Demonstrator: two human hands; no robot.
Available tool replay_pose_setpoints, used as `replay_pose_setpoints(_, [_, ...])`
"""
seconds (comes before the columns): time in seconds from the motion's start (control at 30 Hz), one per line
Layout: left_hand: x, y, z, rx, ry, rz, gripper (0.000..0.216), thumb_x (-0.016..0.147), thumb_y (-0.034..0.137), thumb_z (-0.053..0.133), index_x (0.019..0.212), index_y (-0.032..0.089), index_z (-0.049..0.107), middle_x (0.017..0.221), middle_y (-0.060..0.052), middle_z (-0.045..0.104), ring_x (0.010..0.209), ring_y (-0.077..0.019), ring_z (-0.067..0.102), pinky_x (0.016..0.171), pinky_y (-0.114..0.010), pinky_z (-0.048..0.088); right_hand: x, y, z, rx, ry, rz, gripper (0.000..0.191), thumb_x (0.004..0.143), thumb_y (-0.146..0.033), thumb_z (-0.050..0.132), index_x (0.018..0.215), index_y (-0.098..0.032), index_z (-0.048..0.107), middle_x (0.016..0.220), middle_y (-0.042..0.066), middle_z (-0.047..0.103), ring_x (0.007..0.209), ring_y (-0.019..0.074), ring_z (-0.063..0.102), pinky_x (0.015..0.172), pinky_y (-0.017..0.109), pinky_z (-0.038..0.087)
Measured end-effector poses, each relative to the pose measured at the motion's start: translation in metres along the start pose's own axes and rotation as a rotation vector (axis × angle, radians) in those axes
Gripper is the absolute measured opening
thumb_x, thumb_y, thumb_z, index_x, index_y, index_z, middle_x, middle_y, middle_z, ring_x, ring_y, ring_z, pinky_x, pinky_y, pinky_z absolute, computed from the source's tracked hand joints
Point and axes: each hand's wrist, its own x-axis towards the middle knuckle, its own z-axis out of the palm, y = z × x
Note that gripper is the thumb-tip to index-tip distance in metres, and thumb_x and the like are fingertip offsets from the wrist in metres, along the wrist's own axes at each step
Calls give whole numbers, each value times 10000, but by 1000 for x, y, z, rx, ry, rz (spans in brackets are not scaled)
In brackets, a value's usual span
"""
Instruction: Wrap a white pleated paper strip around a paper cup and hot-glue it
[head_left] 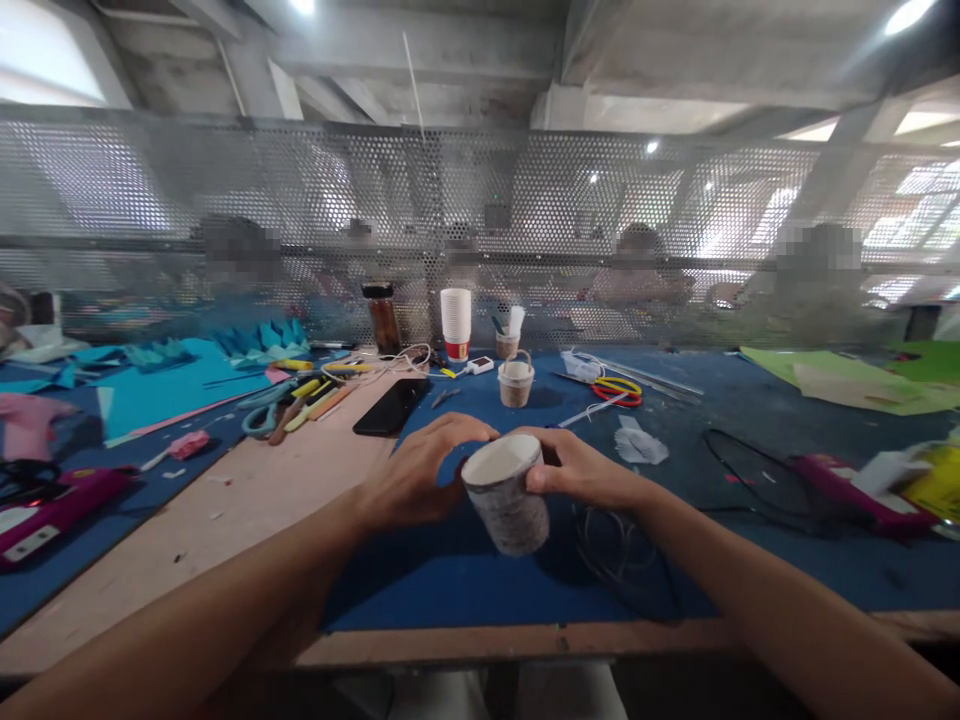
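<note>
A paper cup wrapped in pale cord (507, 497) is held tilted above the blue mat (480, 580), its open mouth toward me. My left hand (420, 475) curls around the cup's rim from the left, fingers closed on it. My right hand (574, 470) pinches the rim from the right. Loose loops of cord (611, 545) lie on the mat just right of the cup.
Farther back stand a small cord-wrapped cup with a handle (516, 381), a stack of paper cups (455, 322), a dark bottle (384, 318) and a black phone (391, 406). Scissors and pens (300, 400) lie left, coloured paper both sides. A perforated metal screen (480, 230) with people behind it closes the back.
</note>
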Motion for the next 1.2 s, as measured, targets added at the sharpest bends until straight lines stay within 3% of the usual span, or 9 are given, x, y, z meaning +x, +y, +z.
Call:
replay_pose_setpoints(0.17, [-2, -1, 4, -62, 30, 2, 500, 815, 97, 722, 1274, 178, 540, 1151, -146, 713, 1084, -242, 681, 923, -397, 579, -1, 2, 0, -33, 8, -12, 580, 796, -653, 741, 1045, -135, 661, 904, 11, 572, 871, 186, 519, 779, 297, 392])
replay_pose_setpoints(0.37, [-2, -6, 0, -25, -18, 84, 468, 822, 110, 744, 1259, 178, 592, 1134, -148, 723, 1086, -245, 678, 933, -407, 575, 0, 2, -1, -73, 10, -13, 588, 820, -679, 699, 1057, -142, 667, 934, 22, 593, 881, 191, 522, 778, 292, 400])
replay_pose_setpoints(0.6, [0, -7, -6, 70, -91, 113, 359, 883, 177, 696, 1232, 196, 617, 1104, -132, 740, 1067, -232, 694, 944, -389, 584, 0, 3, -1, -123, 14, -11, 592, 825, -677, 694, 1103, -154, 679, 974, 34, 635, 918, 209, 553, 811, 309, 426])
replay_pose_setpoints(1.2, [8, -4, -9, 161, -109, 215, 244, 974, 164, 550, 1212, 161, 604, 1015, -129, 755, 1026, -226, 688, 904, -367, 591, 0, 5, 0, -150, 42, -13, 541, 840, -605, 724, 1140, -158, 669, 1043, 49, 665, 960, 216, 581, 846, 312, 442])
